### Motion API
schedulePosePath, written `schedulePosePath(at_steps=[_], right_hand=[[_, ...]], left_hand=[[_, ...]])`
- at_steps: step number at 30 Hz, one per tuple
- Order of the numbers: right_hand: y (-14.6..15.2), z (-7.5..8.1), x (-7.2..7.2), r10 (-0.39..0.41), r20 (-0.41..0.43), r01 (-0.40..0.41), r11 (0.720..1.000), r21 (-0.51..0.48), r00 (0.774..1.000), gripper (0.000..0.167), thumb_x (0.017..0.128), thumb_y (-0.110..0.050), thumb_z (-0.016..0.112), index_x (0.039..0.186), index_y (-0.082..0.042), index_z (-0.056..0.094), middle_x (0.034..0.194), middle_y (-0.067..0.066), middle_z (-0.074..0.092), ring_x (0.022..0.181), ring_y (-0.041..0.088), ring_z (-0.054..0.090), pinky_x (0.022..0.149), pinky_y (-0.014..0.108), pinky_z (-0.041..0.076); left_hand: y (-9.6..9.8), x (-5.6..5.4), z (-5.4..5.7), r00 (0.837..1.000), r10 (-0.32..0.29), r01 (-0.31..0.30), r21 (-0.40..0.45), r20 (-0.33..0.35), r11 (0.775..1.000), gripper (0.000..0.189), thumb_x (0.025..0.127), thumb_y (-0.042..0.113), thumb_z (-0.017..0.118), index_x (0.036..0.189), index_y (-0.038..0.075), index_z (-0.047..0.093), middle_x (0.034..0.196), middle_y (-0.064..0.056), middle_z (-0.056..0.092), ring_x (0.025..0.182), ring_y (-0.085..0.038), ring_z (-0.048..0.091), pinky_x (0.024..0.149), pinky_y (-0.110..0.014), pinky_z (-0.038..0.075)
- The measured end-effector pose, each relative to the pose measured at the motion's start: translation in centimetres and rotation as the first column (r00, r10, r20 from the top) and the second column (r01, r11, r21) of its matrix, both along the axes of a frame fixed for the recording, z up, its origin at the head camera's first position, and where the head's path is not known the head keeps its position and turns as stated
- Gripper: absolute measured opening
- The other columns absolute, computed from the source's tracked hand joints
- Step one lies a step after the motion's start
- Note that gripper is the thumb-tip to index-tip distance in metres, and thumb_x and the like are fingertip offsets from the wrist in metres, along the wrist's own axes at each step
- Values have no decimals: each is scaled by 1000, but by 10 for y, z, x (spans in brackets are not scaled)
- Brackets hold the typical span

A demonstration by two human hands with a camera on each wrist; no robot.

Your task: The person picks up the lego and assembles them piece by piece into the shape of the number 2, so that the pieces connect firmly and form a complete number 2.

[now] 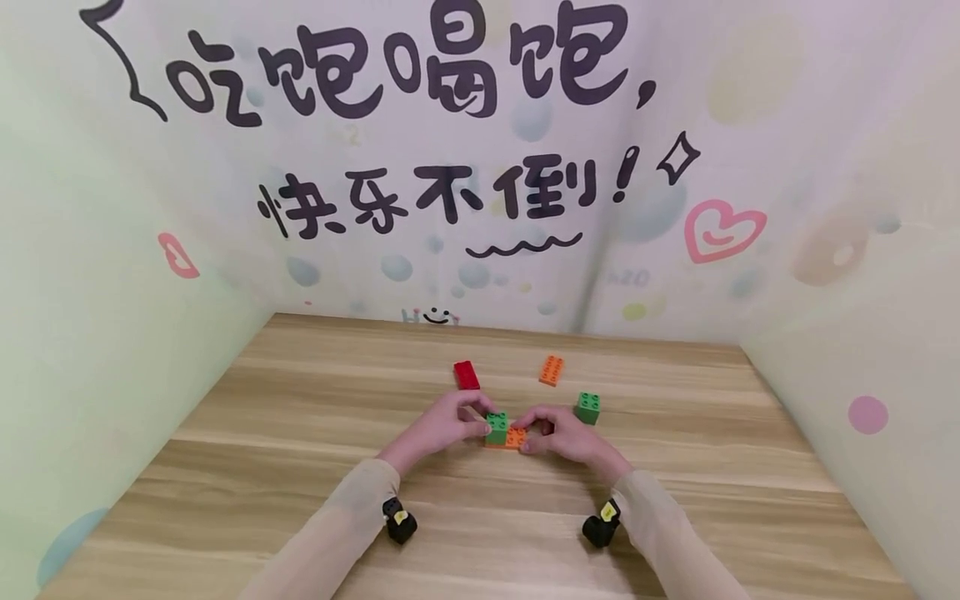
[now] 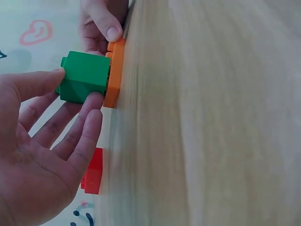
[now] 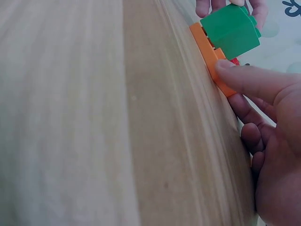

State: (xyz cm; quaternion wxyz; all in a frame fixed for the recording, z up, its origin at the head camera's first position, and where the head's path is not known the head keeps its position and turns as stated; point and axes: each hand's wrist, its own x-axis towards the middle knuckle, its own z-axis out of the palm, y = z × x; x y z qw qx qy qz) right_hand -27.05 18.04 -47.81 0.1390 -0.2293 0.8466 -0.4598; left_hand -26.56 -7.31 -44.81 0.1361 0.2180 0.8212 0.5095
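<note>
In the head view, my left hand (image 1: 442,423) pinches a green toy building brick (image 1: 497,429) by its sides. This brick stands over the left part of a flat orange brick (image 1: 516,440) on the table. My right hand (image 1: 564,435) grips the orange brick at its right end, and the thumb (image 3: 231,70) lies along its side in the right wrist view. A narrow dark line shows between the green brick (image 2: 85,75) and the orange brick (image 2: 114,77) in the left wrist view. Whether they are fully joined I cannot tell.
Behind the left hand lies a red brick (image 1: 466,375). A second orange brick (image 1: 551,370) is farther back, and a second green brick (image 1: 588,407) stands just beyond the right hand. White printed walls (image 1: 420,275) border the wooden table (image 1: 300,367).
</note>
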Motion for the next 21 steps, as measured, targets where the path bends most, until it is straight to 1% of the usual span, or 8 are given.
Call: schedulePosePath(at_steps=[3,6,8,12,16,21], right_hand=[[0,0,-1,16,-10,-16,1000,1,1000,29,85,-17,77,113,-12,70,110,11,66,83,18,43,71,24,34],[1,1,-2,17,-10,-17,1000,11,1000,29,85,-17,76,113,-11,70,106,13,65,82,18,43,70,24,34],[3,0,-1,18,-10,-18,1000,16,1000,30,85,-19,77,113,-12,70,106,12,65,82,17,43,71,24,35],[4,0,-3,24,-18,-23,999,26,1000,29,84,-22,78,112,-15,70,109,6,66,82,15,44,72,24,36],[5,1,-4,45,-28,-44,999,20,999,29,85,-21,77,112,-13,70,102,3,65,77,12,43,68,22,35],[5,-1,-4,41,-19,-40,999,21,999,30,86,-23,77,113,-14,70,99,2,63,76,12,41,67,22,34]], left_hand=[[1,0,3,1000,-2,1,-29,-20,1000,22,88,4,70,110,10,69,107,-11,67,86,-17,66,74,-29,57],[2,1,5,1000,-2,1,-29,-14,1000,22,89,5,70,110,12,69,107,-10,66,86,-17,66,73,-29,57],[2,1,2,1000,-2,2,-10,-7,1000,22,89,4,69,111,11,69,108,-12,66,84,-17,66,71,-29,57],[3,1,-2,1000,13,-13,27,3,1000,23,89,3,69,112,10,69,111,-13,66,86,-17,68,74,-31,58],[3,2,-5,1000,14,-14,41,6,999,24,90,4,69,113,9,69,113,-14,66,87,-17,68,77,-32,59],[3,4,-8,1000,25,-25,44,5,999,24,89,5,70,113,10,70,114,-15,67,84,-16,67,74,-35,57]])
